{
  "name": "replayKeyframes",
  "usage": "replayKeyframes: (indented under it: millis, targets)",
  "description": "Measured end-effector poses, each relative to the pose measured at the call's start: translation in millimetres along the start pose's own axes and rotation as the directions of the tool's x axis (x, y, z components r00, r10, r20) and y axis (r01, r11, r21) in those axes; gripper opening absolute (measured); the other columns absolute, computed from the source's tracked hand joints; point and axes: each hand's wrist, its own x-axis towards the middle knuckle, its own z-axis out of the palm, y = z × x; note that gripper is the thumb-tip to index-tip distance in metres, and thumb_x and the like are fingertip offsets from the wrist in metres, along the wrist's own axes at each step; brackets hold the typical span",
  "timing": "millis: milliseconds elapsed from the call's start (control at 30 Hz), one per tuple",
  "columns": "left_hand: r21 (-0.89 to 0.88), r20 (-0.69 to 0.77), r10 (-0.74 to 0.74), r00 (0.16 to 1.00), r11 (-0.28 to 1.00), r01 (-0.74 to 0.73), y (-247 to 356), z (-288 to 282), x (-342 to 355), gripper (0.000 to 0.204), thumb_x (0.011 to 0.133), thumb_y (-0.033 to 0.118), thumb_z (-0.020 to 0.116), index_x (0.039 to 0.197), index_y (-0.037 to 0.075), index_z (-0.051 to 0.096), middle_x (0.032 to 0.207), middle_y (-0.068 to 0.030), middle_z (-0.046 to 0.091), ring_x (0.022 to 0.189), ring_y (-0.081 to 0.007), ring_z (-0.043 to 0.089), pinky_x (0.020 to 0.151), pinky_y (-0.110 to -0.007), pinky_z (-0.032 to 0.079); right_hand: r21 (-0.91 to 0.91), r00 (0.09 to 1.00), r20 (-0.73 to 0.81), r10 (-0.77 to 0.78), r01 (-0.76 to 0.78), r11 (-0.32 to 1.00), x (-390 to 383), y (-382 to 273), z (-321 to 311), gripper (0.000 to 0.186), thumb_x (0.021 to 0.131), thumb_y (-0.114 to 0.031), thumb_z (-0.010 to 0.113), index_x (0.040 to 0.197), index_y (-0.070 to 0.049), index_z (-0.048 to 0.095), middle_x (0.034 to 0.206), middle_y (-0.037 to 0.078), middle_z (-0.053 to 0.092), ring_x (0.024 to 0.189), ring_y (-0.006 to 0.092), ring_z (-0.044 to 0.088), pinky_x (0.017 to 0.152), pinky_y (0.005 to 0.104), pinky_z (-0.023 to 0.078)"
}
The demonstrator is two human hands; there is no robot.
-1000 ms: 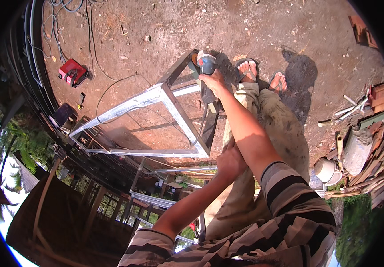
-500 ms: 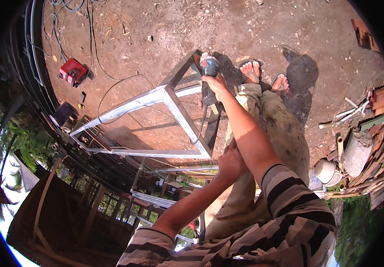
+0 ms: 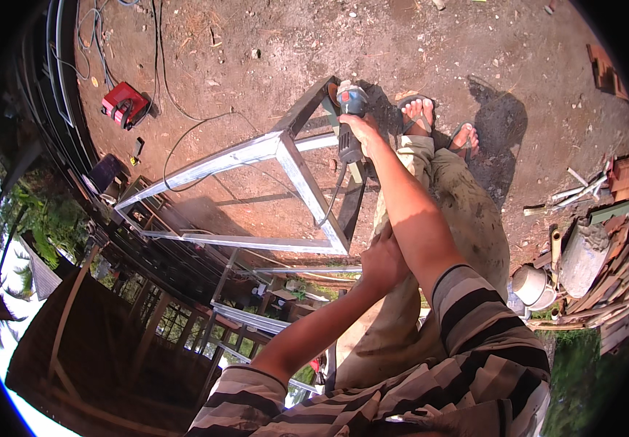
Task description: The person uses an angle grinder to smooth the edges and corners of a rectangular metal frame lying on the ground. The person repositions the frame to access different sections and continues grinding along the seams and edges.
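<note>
My right hand (image 3: 360, 131) is wrapped round the body of a blue and dark grey angle grinder (image 3: 348, 143). The grinder's head sits at the far end of a metal frame of square tubes (image 3: 219, 163), its brownish disc (image 3: 333, 96) against or very close to a dark tube there. From the grinder's rear, a cord hangs down past the frame. Nearer my body, my left hand (image 3: 385, 264) is closed beside my right forearm, in front of my trouser leg. Its fingers are mostly hidden, so I cannot tell whether it grips anything.
My sandalled feet (image 3: 418, 115) stand just right of the grinder. Cables (image 3: 163, 80) cross the dirt by a red box-shaped machine (image 3: 125, 104) at far left. Stacked wood (image 3: 613, 280) and a whitish bucket (image 3: 531, 284) lie at right. More metal framing (image 3: 245, 318) stands near left.
The whole view has shifted slightly, with the frame and grinder a little farther right. Both hands keep their holds, and the grinder stays at the same end of the frame.
</note>
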Motion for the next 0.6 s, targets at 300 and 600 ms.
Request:
replayKeyframes:
  millis: [300,600]
  targets:
    - [-0.028,-0.043,0.038,0.998,0.999,-0.039,-9,10,3,0.063,0.088,0.044,0.071,0.138,0.007,0.063,0.157,-0.0192,0.049,0.131,-0.0420,0.060,0.091,-0.053,0.060,0.004,1.000,0.001,0.001,-0.001,1.000,-11,-6,1,0.044,0.073,-0.028,0.088,0.102,0.000,0.073,0.094,0.013,0.073,0.080,0.0236,0.070,0.067,0.0429,0.054]
    - [-0.026,0.011,-0.023,1.000,0.999,0.023,1,17,-1,0.069,0.091,0.045,0.068,0.148,0.009,0.055,0.160,-0.0177,0.046,0.132,-0.0433,0.058,0.099,-0.052,0.057,-0.087,1.000,0.023,-0.019,0.021,0.996,-7,-11,-5,0.048,0.072,-0.028,0.087,0.105,0.003,0.071,0.095,0.014,0.073,0.084,0.0270,0.072,0.071,0.0463,0.058]
